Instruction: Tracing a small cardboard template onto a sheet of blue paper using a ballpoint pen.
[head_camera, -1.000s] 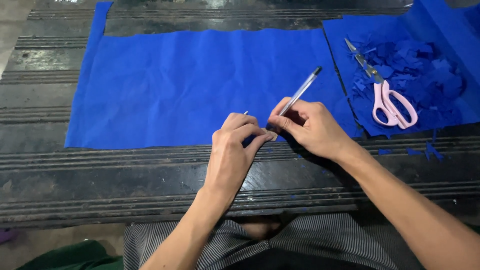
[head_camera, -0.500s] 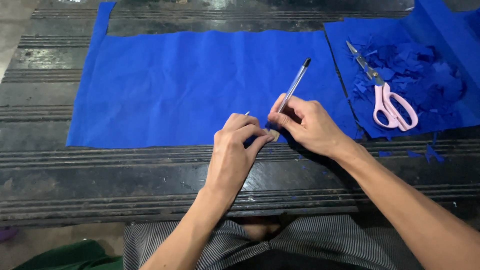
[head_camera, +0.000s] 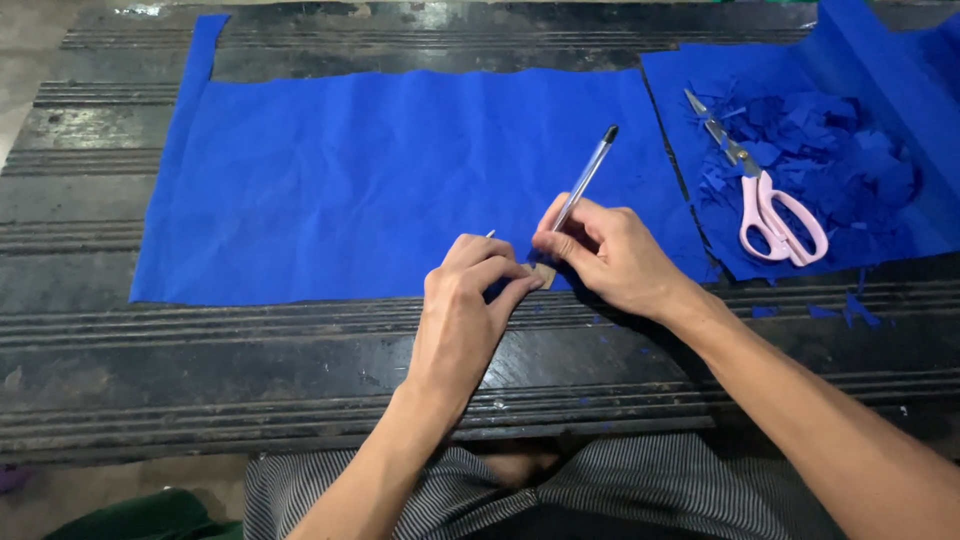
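the pen (head_camera: 585, 178) slants up from the right hand (head_camera: 600, 255), pinched in its closed fingers, tip down at a small tan piece (head_camera: 545, 275) (partly hidden) on the blue cloth (head_camera: 380, 180). the left hand (head_camera: 465, 300), fingers curled together, presses that piece. pink scissors (head_camera: 770, 205) lie well apart.

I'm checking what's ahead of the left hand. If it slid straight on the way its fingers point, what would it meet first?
The left hand points up and to the right, fingertips on a small tan piece at the blue cloth's near edge. Next it would likely meet the right hand holding the pen.
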